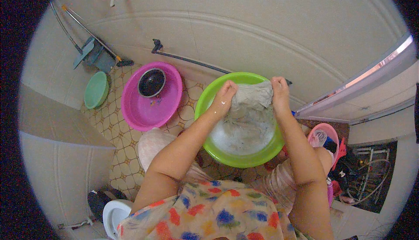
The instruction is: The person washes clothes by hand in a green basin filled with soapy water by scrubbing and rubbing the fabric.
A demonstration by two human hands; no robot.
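Note:
A wet, pale grey cloth (252, 95) is stretched between my two hands above a bright green plastic basin (242, 162). My left hand (225, 98) grips the cloth's left end, with wet spots shining on its back. Its right end is pinched in my right hand (280, 93), close to the basin's far rim. The lower part of the cloth seems to trail into cloudy, sudsy water (242, 142); where it meets the water is hard to tell.
Left of the green basin stands a pink basin (131, 109) holding a dark round bowl (152, 83). Farther left are a mint-green basin (97, 91), a broom (124, 62) and a dustpan (101, 57). A grey pipe (196, 64) runs along the wall. At right stands a pink bucket (330, 130) with things inside.

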